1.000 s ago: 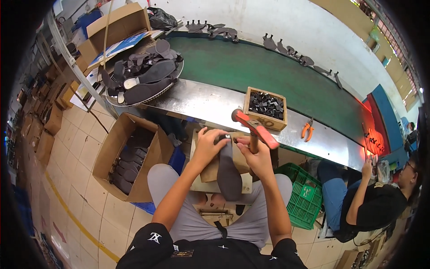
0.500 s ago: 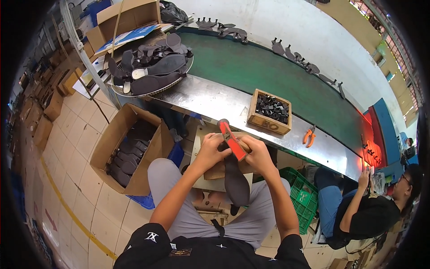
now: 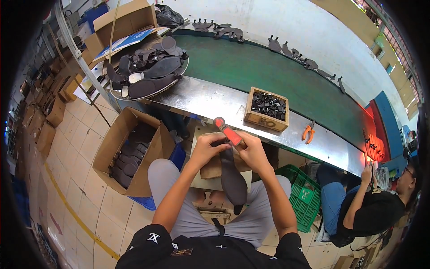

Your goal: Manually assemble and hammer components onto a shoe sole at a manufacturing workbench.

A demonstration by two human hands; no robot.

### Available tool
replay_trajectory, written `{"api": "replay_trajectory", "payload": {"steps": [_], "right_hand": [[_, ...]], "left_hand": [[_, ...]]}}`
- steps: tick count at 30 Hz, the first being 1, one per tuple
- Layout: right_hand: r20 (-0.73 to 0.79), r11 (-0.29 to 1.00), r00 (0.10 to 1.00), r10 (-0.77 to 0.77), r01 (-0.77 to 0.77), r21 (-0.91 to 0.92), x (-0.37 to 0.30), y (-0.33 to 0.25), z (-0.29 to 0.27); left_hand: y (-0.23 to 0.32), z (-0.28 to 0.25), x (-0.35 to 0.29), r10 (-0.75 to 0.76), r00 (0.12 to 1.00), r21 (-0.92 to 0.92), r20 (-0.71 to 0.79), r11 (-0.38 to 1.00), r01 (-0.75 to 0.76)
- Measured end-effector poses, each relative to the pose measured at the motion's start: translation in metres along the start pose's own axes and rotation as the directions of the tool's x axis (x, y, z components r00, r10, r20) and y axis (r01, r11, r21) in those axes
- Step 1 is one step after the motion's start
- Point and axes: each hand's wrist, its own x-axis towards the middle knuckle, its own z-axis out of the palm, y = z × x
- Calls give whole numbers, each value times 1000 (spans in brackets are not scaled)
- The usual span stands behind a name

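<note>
My left hand point(image 3: 207, 149) pinches the upper end of a dark shoe sole point(image 3: 234, 181). The sole hangs down toward my lap, its wide end lowest. In my right hand point(image 3: 252, 151) is a hammer with a red head point(image 3: 230, 136), and its round face points up and away from me. The handle is mostly hidden by my fingers. Both hands nearly meet over a wooden block point(image 3: 210, 171) between my knees. What small part my left fingertips touch under the hammer head cannot be made out.
Ahead, a wooden box point(image 3: 267, 121) of small black pieces and orange-handled pliers point(image 3: 308, 132) rest on a metal ledge beside a green belt point(image 3: 215, 54). A basket point(image 3: 148, 95) of soles stands left, above a carton point(image 3: 105, 163) of soles. A green crate point(image 3: 301, 201) and seated co-worker point(image 3: 376, 217) are right.
The hammer head has tilted and shifted slightly, and my right hand has moved a little left. More of the sole's upper end shows, and its lower end hangs slightly lower.
</note>
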Motion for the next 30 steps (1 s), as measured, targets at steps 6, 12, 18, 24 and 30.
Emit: {"api": "replay_trajectory", "payload": {"steps": [6,12,18,24,30], "right_hand": [[-36,983,995,90,-83,165,1,14,7],[-37,988,988,-150,151,32,2,6,6],[44,965,997,-59,68,-254,-2,-10,-6],[-132,917,943,307,-256,305,-47,-47,2],[-171,992,978,118,-110,54,-67,-77,-12]], "left_hand": [[0,2,-4,-4,1000,-28,-31,1000,3],[-10,-1,-3,-34,999,-11,21,999,34],[-2,-5,0,-144,987,138,75,981,133],[-8,-1,1,-18,1000,-100,24,995,20],[-5,-3,1,-92,994,-152,50,983,99]]}}
